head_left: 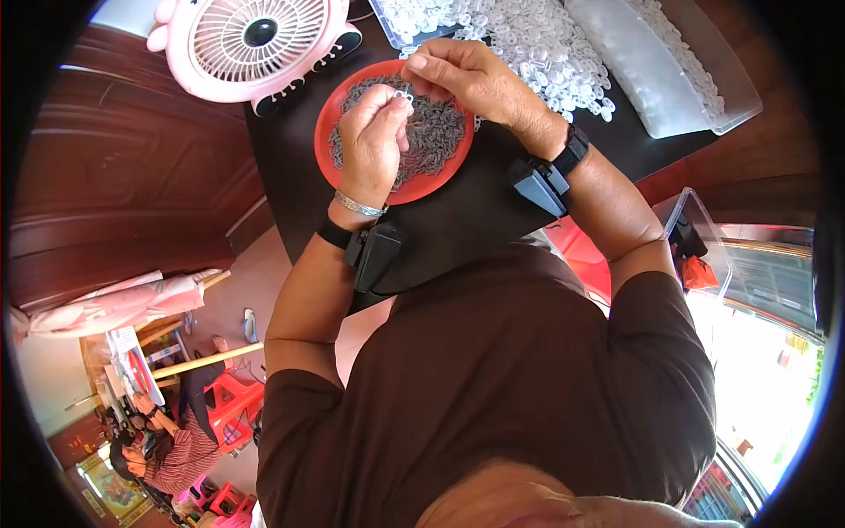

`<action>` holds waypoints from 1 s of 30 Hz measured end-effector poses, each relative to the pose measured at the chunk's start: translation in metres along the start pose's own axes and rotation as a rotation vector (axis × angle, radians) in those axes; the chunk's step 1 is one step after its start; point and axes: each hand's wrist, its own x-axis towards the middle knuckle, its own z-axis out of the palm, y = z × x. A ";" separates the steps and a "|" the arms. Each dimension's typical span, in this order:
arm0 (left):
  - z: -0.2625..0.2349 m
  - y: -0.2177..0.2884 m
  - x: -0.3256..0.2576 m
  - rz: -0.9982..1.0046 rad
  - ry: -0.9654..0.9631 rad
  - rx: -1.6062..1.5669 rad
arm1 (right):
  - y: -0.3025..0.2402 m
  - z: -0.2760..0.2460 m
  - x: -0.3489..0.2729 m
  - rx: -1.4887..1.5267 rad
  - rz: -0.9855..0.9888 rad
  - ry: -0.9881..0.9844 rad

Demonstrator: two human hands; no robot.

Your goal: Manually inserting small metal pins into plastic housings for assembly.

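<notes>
Jutting from left grip, small clear piece over red bowl.

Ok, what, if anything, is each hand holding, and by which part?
The left hand pinches a small clear piece, seemingly by its lower end; the right hand: can't tell.

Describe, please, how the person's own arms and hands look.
The left hand and right hand wear no gloves. Dark brown short sleeves end just above the elbows. The left arm has a silvery bracelet, black strap and black box; the right arm, another strap and a dark grey box.
</notes>
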 end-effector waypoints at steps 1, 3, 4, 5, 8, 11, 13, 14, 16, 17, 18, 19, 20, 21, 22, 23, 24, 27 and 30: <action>0.000 0.001 0.000 -0.017 0.006 -0.011 | 0.003 -0.001 0.002 0.034 -0.044 -0.014; 0.001 0.002 0.000 -0.033 0.009 -0.023 | 0.008 -0.001 0.002 0.067 -0.088 -0.027; 0.000 0.001 -0.001 -0.035 -0.006 -0.016 | 0.009 0.001 0.001 0.071 -0.149 -0.048; 0.000 0.001 -0.001 -0.036 -0.022 -0.010 | 0.009 0.003 0.000 0.074 -0.209 -0.070; 0.002 0.003 -0.002 -0.037 0.006 -0.006 | 0.011 0.004 0.000 -0.040 -0.192 -0.068; 0.001 0.001 -0.003 -0.028 -0.027 -0.038 | 0.007 0.008 -0.002 -0.187 -0.187 -0.001; 0.004 0.003 -0.005 -0.023 -0.029 -0.046 | 0.004 0.011 -0.004 -0.226 -0.187 0.021; 0.006 0.002 -0.005 -0.017 -0.020 -0.076 | 0.004 0.010 -0.005 -0.234 -0.175 0.029; 0.007 0.003 -0.006 -0.011 -0.007 -0.081 | 0.000 0.011 -0.007 -0.280 -0.180 0.052; 0.007 0.004 -0.006 -0.010 -0.009 -0.081 | 0.000 0.010 -0.007 -0.280 -0.175 0.041; 0.007 0.004 -0.006 -0.001 -0.006 -0.057 | 0.000 0.009 -0.007 -0.280 -0.169 0.029; 0.007 0.004 -0.006 0.007 -0.003 -0.033 | 0.000 0.009 -0.007 -0.281 -0.169 0.031; 0.007 0.005 -0.006 0.008 -0.004 -0.033 | 0.000 0.008 -0.006 -0.279 -0.162 0.021; 0.006 0.005 -0.005 0.014 -0.005 -0.026 | 0.000 0.006 -0.006 -0.279 -0.155 0.011; 0.005 0.005 -0.004 0.020 -0.005 -0.018 | 0.000 0.004 -0.005 -0.280 -0.154 0.013; 0.003 0.004 -0.002 0.020 -0.008 -0.020 | -0.001 0.001 -0.004 -0.287 -0.156 0.000; 0.002 0.002 -0.001 0.027 -0.007 -0.030 | -0.002 -0.004 -0.003 -0.295 -0.159 -0.014; 0.002 0.003 -0.001 0.027 0.007 -0.046 | 0.001 -0.030 0.006 -0.664 -0.232 0.344; 0.001 0.005 0.000 0.020 0.002 -0.105 | 0.026 -0.072 0.010 -1.047 -0.151 0.460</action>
